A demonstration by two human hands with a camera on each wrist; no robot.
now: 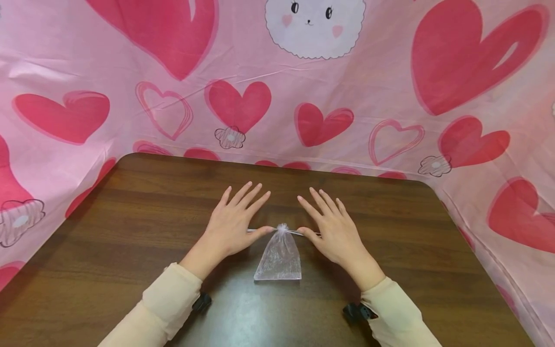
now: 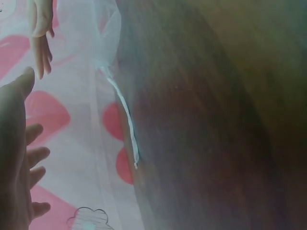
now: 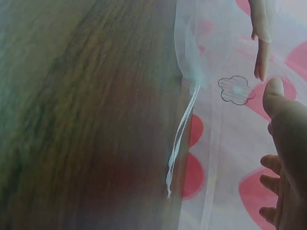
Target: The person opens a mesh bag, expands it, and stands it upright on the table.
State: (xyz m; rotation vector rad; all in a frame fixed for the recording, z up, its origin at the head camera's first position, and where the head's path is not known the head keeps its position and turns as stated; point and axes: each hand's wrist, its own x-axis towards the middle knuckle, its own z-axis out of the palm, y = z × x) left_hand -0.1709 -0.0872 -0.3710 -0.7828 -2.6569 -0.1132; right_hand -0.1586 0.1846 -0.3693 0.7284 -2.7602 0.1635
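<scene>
A small sheer white drawstring pouch lies on the wooden table, its neck gathered tight and its wide end toward me. White drawstrings stick out to either side of the neck; one string shows in the left wrist view, the other string in the right. My left hand is held left of the pouch with fingers spread. On the other side my right hand is spread likewise. Both thumbs point toward the neck. The wrist views show each thumb apart from the strings, and neither hand holds anything.
The brown table has rounded far corners. A pink curtain printed with hearts hangs behind it and along both sides. Dark wrist devices sit at the cream sleeves.
</scene>
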